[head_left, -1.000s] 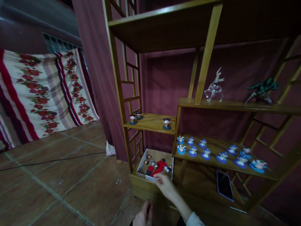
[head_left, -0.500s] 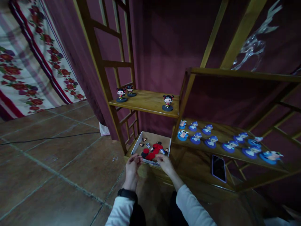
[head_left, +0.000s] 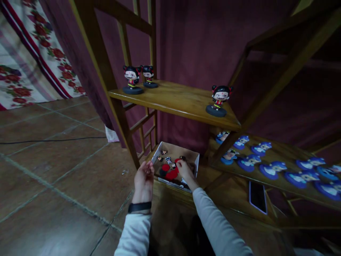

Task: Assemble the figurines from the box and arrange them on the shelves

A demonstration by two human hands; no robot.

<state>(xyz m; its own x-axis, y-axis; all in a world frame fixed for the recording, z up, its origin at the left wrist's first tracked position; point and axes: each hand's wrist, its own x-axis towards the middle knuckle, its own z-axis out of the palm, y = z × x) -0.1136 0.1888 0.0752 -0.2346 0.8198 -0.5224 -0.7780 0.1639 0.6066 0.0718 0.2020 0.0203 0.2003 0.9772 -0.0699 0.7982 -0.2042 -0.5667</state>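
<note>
Left hand (head_left: 144, 177): raised just beside the near left corner of the cardboard box (head_left: 195, 160), fingers curled narrow; whether it pinches anything, I cannot tell.
Right hand (head_left: 185, 170): inside the box, fingers bent down on the red figurine pieces (head_left: 170, 173).
Box: on the bottom shelf (head_left: 170, 188), left end.
Shelf above (head_left: 176, 101): three black-haired dolls (head_left: 131, 79).
Right shelf: blue figurines (head_left: 271, 168).
</note>
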